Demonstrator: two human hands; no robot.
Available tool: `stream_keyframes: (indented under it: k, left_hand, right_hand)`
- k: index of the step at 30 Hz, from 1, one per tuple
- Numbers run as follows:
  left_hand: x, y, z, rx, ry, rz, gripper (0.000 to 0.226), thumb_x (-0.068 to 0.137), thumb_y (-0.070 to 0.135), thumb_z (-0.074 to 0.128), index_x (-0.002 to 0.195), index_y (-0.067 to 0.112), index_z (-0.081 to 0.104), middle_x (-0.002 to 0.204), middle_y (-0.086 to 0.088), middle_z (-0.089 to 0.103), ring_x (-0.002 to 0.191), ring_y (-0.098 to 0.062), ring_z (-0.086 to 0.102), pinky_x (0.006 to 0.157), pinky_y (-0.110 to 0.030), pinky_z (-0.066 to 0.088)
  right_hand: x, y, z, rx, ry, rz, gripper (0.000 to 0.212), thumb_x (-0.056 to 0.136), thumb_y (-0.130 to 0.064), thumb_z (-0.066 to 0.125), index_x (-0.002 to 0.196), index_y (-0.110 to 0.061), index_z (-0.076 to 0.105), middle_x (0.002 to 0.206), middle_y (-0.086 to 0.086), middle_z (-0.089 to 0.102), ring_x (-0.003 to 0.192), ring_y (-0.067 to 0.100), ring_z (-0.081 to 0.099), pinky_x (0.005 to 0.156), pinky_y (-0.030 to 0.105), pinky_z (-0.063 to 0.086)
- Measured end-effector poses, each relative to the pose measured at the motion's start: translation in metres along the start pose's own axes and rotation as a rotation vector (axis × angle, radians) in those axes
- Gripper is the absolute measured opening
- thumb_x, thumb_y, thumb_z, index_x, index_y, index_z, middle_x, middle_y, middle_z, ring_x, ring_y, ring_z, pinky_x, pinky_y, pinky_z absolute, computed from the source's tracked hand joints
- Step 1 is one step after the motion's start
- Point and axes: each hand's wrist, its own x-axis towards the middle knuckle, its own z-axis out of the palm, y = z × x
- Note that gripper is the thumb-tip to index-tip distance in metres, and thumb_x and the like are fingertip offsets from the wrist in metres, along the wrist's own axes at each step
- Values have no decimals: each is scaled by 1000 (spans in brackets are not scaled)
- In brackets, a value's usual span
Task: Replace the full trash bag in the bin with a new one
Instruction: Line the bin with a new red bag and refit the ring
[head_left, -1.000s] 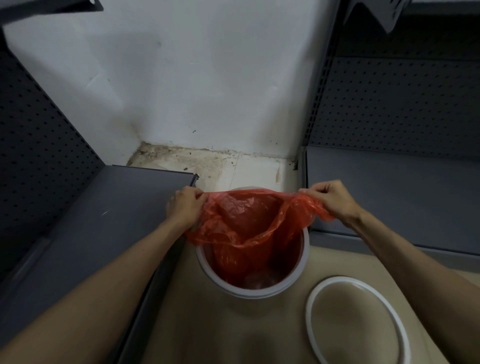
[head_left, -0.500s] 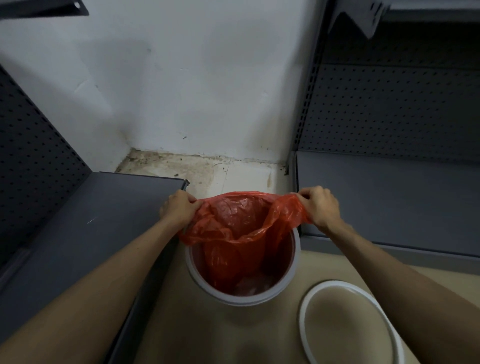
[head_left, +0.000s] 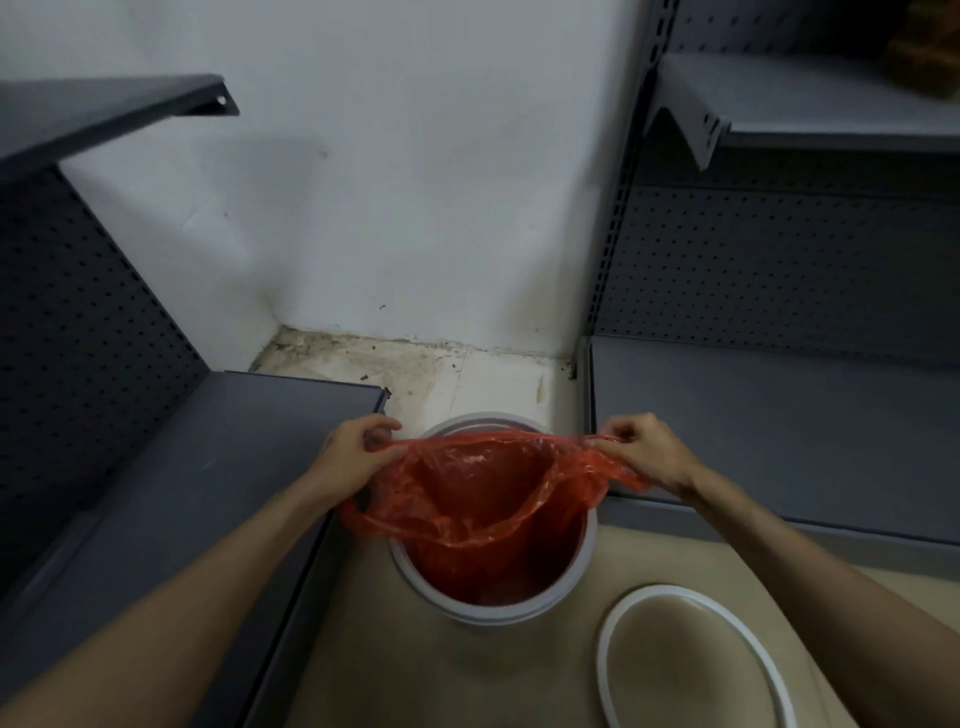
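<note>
A round white bin (head_left: 470, 613) stands on the beige floor between two grey shelf units. A red plastic trash bag (head_left: 478, 499) hangs inside it, its mouth stretched wide above the rim. My left hand (head_left: 353, 452) pinches the bag's left edge over the bin's left side. My right hand (head_left: 641, 449) pinches the right edge, pulled out past the bin's right rim. The bag's far edge is taut between both hands; its near edge sags into the bin. The bin's bottom is hidden by the bag.
A white ring (head_left: 691, 660) lies flat on the floor at the bin's right front. Low grey shelves (head_left: 208, 467) flank the bin left and right (head_left: 779, 431). A stained white wall (head_left: 415, 208) and dirty tiles lie behind.
Both hands have spread the bag's mouth wider and lifted its far edge taut. My view has tilted upward, showing more wall and upper shelves.
</note>
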Motion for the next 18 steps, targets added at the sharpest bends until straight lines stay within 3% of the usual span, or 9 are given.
stream_keyframes:
  k: [2,5,10,13,18]
  left_hand:
    - [6,3,-1,-59,-25,17,21,81,33,78,100,25,74,93,5,73,90,-9,68,75,-26,56]
    - [12,2,4,-62,-12,33,7,87,28,73,88,23,78,84,7,75,84,-10,70,80,-34,59]
    - [28,-2,15,-42,135,-13,22,93,19,64,74,29,68,77,7,68,78,-14,65,67,-26,48]
    - [39,0,21,-8,226,-49,15,95,19,61,82,18,69,79,4,66,77,-13,61,60,-21,43]
    - [54,-4,33,87,267,-69,17,96,18,60,92,8,73,84,-4,69,74,-15,61,69,-27,45]
  right_hand:
    - [7,-4,1,4,51,4,34,88,-29,69,55,-24,59,47,-19,58,47,-1,52,58,30,44]
    - [16,-7,7,14,133,14,34,89,-33,67,58,-23,60,49,-11,59,49,6,53,58,31,48]
    - [30,-9,18,5,167,4,38,91,-47,60,64,-21,63,64,-4,66,67,19,65,67,41,55]
    - [41,-10,24,-61,197,21,41,93,-48,56,66,-18,64,66,-2,66,71,22,65,69,38,53]
    - [57,-6,36,-69,179,54,42,96,-44,53,65,-16,62,61,-2,63,63,18,63,61,33,49]
